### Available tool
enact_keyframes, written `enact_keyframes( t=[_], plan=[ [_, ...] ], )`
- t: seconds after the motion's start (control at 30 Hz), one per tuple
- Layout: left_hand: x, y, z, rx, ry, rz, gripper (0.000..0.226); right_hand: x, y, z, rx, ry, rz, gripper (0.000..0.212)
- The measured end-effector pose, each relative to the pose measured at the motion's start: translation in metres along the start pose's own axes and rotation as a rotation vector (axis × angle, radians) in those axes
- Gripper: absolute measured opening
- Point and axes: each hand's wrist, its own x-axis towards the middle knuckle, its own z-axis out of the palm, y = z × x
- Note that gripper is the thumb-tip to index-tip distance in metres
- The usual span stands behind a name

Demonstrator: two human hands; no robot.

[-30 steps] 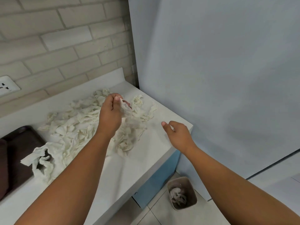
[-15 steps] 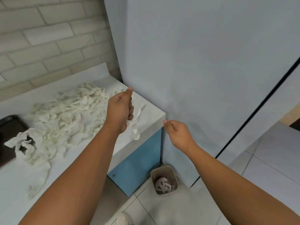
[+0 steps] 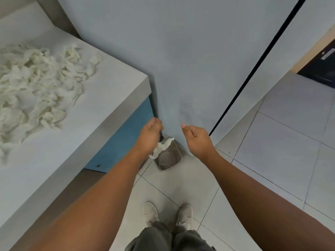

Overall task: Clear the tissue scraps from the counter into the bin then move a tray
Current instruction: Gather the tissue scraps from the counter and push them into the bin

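The fingers of your left hand (image 3: 151, 134) clamp a soft, crumpled white tissue scrap (image 3: 161, 148) just above the small, rounded grey bin (image 3: 169, 159). The fingers of your right hand (image 3: 196, 139) curl together, seemingly on nothing, thumb raised. Shredded scraps (image 3: 32, 87) heap on the smooth worktop (image 3: 90, 124).

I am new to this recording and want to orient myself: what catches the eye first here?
The left hand holds a white tissue scrap over the small bin on the floor, beside the end of the counter. On the counter, at the left, lies a large pile of tissue scraps.
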Motion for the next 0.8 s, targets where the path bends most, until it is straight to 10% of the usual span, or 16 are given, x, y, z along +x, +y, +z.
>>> enact_keyframes(
  t=[0.17,0.8],
  plan=[
    [0.045,-0.08,0.023,0.267,-0.185,-0.031,0.039,0.014,0.069,0.024,-0.048,-0.01,0.115,0.052],
    [0.222,-0.4,0.103,0.236,-0.031,-0.182,0.031,0.093,0.344,0.184,-0.108,-0.119,0.376,0.009]
  ],
)
